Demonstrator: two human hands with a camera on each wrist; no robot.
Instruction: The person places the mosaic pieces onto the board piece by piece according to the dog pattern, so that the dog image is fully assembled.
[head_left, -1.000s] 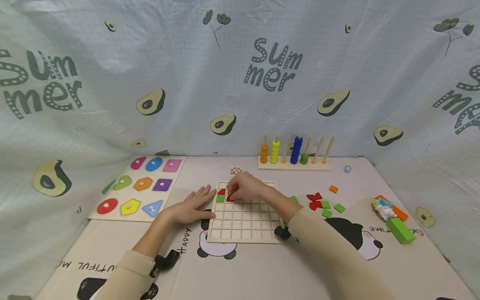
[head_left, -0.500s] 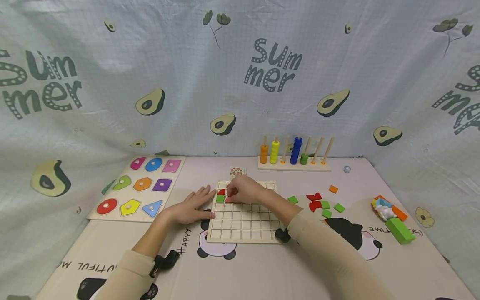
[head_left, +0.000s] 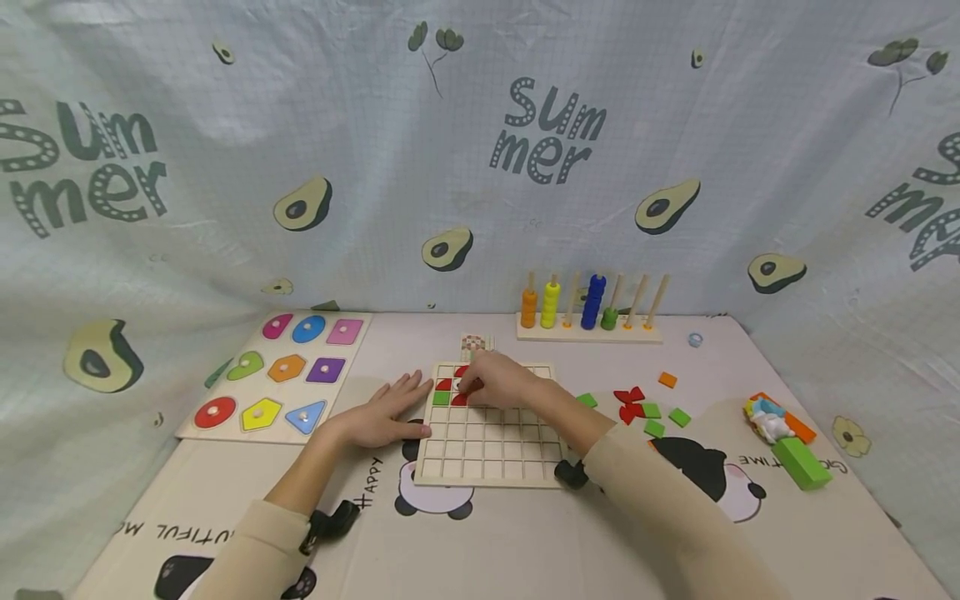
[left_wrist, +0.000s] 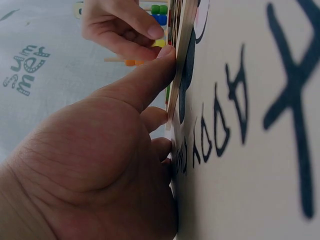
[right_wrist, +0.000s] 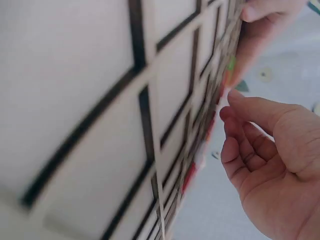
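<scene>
A pale wooden grid board (head_left: 480, 446) lies on the table. Red quarter-round pieces (head_left: 444, 385) and a green square tile (head_left: 442, 399) sit in cells at its far left. My right hand (head_left: 498, 379) hovers over that corner, fingers loosely bent, fingertips right by a red piece (head_left: 459, 400) lying in its cell. In the right wrist view, thumb and index finger (right_wrist: 225, 111) show nothing between them. My left hand (head_left: 384, 412) lies flat on the table beside the board, its thumb (left_wrist: 162, 57) against the board's left edge.
Loose red pieces (head_left: 630, 412) and green tiles (head_left: 679, 416) lie right of the board. Behind it are a small patterned card (head_left: 473, 342) and a peg stacker (head_left: 588, 333). A shape puzzle (head_left: 341, 329) lies left; a green block (head_left: 801, 463) stands far right.
The red piece held by my right hand now lies in a cell beside the green tile. My right hand has drawn back slightly to the right; my left hand has stayed still.
</scene>
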